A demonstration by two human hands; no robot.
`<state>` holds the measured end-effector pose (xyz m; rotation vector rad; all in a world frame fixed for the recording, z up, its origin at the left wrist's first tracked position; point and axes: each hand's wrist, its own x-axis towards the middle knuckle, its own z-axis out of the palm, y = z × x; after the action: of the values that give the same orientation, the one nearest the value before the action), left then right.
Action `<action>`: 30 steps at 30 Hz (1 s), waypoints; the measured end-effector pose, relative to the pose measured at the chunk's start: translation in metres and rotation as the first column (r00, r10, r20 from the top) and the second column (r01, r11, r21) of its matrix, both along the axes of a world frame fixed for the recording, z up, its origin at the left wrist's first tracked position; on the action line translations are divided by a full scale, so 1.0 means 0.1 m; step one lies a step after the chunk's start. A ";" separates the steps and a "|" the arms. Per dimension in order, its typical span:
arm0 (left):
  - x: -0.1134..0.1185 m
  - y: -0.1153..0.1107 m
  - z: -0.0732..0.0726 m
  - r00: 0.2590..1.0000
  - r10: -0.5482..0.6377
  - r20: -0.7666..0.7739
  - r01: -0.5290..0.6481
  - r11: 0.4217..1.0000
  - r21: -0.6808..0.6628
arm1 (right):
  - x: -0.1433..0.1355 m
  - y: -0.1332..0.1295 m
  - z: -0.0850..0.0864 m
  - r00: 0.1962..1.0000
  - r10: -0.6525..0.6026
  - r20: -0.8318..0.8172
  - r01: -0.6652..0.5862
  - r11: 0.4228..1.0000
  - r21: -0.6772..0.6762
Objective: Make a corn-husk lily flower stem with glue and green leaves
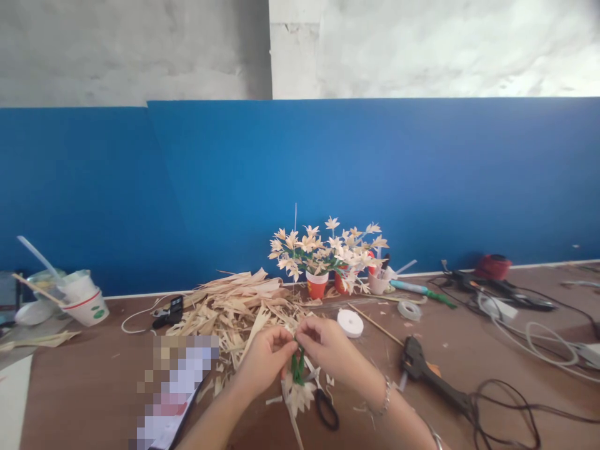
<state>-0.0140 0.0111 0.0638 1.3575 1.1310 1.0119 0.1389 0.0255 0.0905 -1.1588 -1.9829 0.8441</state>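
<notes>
My left hand (269, 351) and my right hand (324, 340) meet over the table, each pinched closed at the fingertips. Between them the top of a bunch of thin green flower stems (297, 370) is gripped; the exact contact is partly hidden by my fingers. Just below lies a pale flower (300, 397) with pointed petals of dry husk. Scissors (326, 409) with black handles rest beside it, blades partly under my right hand. A heap of dry husk strips (234, 306) spreads behind my left hand. A white roll of tape (350, 323) lies beyond my right hand.
Husk flowers (312, 240) stand in a red-and-white cup (317, 285) at the back. A black glue gun (434, 378) with its cord lies right, near a clear tape roll (409, 310). A phone (180, 394) and a paper cup (87, 307) are left. A blue partition (328, 169) rises behind.
</notes>
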 end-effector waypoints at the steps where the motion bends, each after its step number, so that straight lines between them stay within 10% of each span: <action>1: 0.01 0.00 0.01 1.000 -0.002 0.010 0.002 1.000 -0.009 | 0.00 0.00 -0.01 1.000 0.000 0.003 0.000 1.000 0.002; 10: 0.03 -0.02 0.03 0.997 -0.007 0.076 0.012 0.998 -0.068 | 0.05 -0.01 0.06 0.995 0.096 -0.041 -0.098 0.993 -0.070; 30: 0.03 -0.02 -0.01 0.980 0.199 -0.023 -0.196 0.978 0.072 | -0.12 -0.03 -0.05 0.990 -0.133 -0.055 0.130 0.990 -0.058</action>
<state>-0.0112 0.0095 0.0625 1.3373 1.2828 1.1864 0.1271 0.0223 0.0852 -1.2668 -1.8245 0.8587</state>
